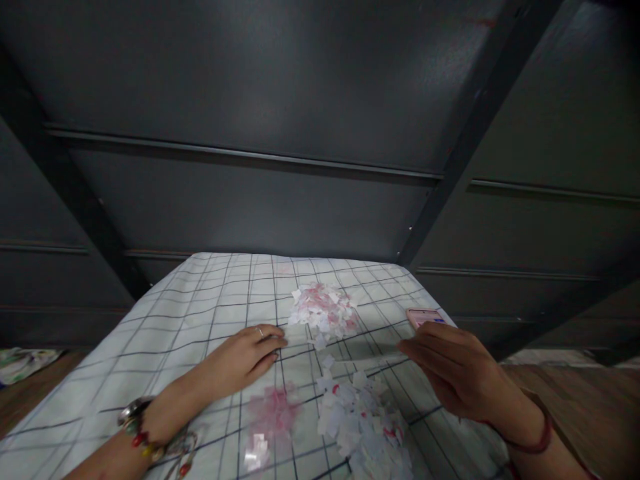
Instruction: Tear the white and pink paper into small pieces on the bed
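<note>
My left hand, a ring on one finger, rests on the checked cloth with fingers loosely bent and slightly apart. Its fingertips are beside a heap of small white and pink pieces. My right hand hovers at the right, blurred, fingers pressed together; what they pinch, if anything, is unclear. A faint pale streak lies left of its fingertips. Between my hands and closer to me is a larger heap of whitish square pieces with a few red bits. A small cluster of sheer pink pieces lies below my left hand.
A white cloth with dark grid lines covers the table. A phone with a pink edge lies beyond my right hand, its screen lit. Dark grey panels stand behind the table. Wooden flooring shows at the right.
</note>
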A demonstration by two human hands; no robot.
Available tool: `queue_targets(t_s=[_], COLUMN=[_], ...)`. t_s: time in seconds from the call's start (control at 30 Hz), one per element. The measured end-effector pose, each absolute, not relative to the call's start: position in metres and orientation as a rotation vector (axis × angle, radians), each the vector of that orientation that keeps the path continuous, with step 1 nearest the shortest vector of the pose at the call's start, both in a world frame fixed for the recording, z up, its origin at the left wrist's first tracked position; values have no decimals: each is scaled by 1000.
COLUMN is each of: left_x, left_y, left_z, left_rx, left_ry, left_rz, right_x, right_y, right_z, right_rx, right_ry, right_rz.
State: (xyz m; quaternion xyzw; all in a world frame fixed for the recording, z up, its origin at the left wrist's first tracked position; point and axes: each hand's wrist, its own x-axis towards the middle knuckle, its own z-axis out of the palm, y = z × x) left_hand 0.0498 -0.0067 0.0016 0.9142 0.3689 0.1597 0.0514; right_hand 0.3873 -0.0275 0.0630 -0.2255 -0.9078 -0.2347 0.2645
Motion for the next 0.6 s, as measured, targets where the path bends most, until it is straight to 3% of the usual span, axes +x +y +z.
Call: queue_targets(t_s=[0.37, 0.6], left_x=[66, 77], left_y=[-20, -24], left_z=[11, 12], left_rx=[2787, 2842], left_ry=[1074, 915], left_rz=[625, 444], right_x=[378, 374], right_y=[-25, -29], right_z=[63, 62], right_rx=[-559, -571], right_ry=[-2435, -2409], right_rz=[-592, -598])
